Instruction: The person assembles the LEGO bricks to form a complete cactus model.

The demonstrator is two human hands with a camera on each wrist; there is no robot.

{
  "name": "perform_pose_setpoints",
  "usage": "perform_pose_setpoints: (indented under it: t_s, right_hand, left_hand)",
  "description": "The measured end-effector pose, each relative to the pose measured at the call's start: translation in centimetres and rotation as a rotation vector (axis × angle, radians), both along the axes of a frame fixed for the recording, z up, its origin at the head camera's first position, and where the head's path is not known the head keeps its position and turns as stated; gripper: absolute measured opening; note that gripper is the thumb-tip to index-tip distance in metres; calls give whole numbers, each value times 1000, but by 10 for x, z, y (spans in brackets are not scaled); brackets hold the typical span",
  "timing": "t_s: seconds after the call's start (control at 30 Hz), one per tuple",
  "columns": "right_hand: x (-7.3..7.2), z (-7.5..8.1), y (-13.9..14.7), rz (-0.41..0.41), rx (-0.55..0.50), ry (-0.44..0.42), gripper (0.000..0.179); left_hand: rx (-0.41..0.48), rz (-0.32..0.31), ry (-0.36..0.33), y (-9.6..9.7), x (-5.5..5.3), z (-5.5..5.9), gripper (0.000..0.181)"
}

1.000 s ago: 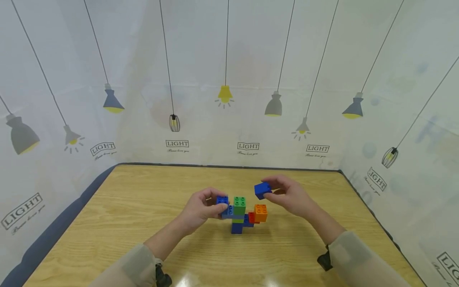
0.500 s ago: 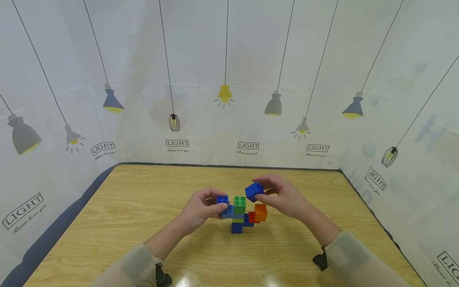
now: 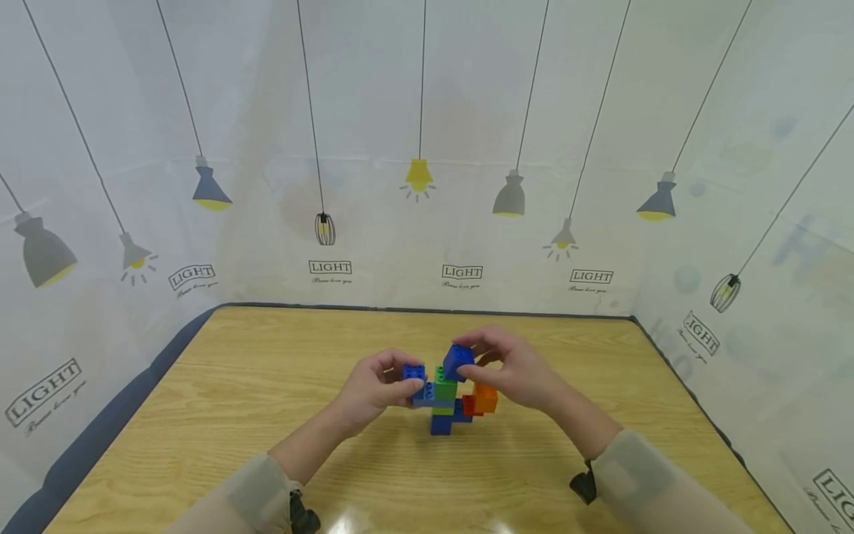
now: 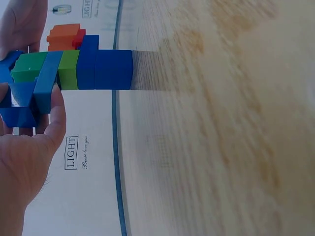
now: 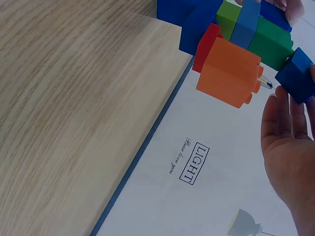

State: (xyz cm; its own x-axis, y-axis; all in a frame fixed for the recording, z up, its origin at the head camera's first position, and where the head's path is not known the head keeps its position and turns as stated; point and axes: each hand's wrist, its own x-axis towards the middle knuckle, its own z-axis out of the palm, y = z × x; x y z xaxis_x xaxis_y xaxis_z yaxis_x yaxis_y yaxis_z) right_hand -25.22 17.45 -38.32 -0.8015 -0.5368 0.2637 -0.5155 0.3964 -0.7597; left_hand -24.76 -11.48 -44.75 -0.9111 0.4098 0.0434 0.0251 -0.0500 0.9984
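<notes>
A tower of toy building bricks stands on the table, with a dark blue brick (image 3: 440,425) at its foot and a lime green brick (image 4: 68,70) above that. Higher up, a lighter blue brick (image 5: 244,24) juts left under a green brick (image 3: 443,387). To the right, a red brick (image 5: 206,47) and an orange brick (image 5: 229,72) branch off. My left hand (image 3: 368,391) grips the blue brick (image 3: 414,371) on the tower's left arm. My right hand (image 3: 514,368) pinches a loose blue brick (image 3: 459,361), tilted right at the top of the green brick and partly covering it.
The wooden table (image 3: 267,371) extends around the tower on every side. Behind it hangs a white curtain (image 3: 373,111) printed with lamps. A dark band (image 3: 427,309) runs along the table's back edge.
My right hand has moved left with the loose blue brick, from above the orange brick to the top of the green one. The left hand and the tower stay in place.
</notes>
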Motion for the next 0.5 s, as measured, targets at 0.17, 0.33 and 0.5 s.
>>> perform_pose_setpoints:
  t_s: [0.17,0.33,0.5]
  right_hand:
    - [1,1,-7,13,8,12,37]
    - [1,1,-12,9,26,16,37]
    - [2,-1,-15,-9,19,-3,34]
  left_hand:
    - [-3,2,6,0,0,0,46]
    - [6,1,4,0,1,0,45]
    - [14,0,8,0,0,-1,37]
